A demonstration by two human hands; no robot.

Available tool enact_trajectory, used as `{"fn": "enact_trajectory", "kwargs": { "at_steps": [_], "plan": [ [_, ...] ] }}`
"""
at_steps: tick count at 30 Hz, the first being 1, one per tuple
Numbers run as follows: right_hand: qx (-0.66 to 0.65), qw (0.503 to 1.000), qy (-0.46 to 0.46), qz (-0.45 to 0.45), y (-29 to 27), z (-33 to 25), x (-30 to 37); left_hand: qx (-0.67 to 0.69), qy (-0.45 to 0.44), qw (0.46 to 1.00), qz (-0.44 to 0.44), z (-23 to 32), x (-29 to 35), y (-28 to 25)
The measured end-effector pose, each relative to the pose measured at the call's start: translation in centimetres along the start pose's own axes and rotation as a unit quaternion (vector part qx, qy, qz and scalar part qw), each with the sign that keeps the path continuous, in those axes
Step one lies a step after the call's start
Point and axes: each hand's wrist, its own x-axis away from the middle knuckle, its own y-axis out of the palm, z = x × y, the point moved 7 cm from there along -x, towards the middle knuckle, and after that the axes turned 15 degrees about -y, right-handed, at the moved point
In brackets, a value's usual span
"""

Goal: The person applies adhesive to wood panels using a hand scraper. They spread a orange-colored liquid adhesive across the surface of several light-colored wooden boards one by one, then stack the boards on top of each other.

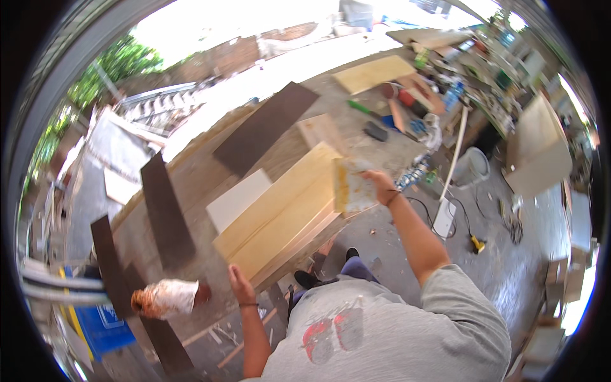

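A stack of long light wood boards [286, 207] lies slantwise on the worktable before me. My right hand [380, 186] grips the edge of a flat, whitish piece with yellow stains [353, 186], at the boards' far right end. Its exact kind I cannot make out. At the near left end of the stack, my left hand [242, 286] is against the board's corner, fingers stretched out and holding nothing. Behind the stack lie a white panel [237, 202] and a dark brown board [266, 127].
More dark boards [165, 213] lie to the left, near a rust-stained white container [167, 299] on the table [210, 267]. Tools and a dark block [375, 131] are at the back right. A bucket [472, 167], a power strip [444, 218] and cables are on the right.
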Motion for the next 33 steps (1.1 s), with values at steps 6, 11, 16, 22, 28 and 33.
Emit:
{"fn": "enact_trajectory", "kwargs": {
  "at_steps": [6,11,16,22,28,33],
  "plan": [
    [0.045,0.999,-0.022,-0.017,-0.3,0.8,-2.4,0.046,-0.06,0.997,-0.003,0.7,0.3,0.1],
    [0.136,0.987,0.003,-0.082,-0.5,0.0,-3.1,0.05,-0.068,0.996,0.023,0.1,-0.6,-0.5],
    [0.106,0.986,-0.002,-0.132,-0.7,-1.3,-2.2,0.131,-0.146,0.98,-0.025,-0.4,-0.8,-2.7],
    [0.112,0.968,-0.065,-0.217,-1.6,-6.3,1.1,0.266,-0.189,0.945,0.016,1.7,1.6,-2.3],
    [0.076,0.95,-0.108,-0.283,-6.1,-6.3,2.7,0.241,-0.139,0.96,0.013,1.7,5.0,-1.5],
    [0.016,0.965,-0.126,-0.231,-14.4,-9.2,4.4,0.356,-0.069,0.932,0.016,5.3,10.0,6.9]
  ]
}}
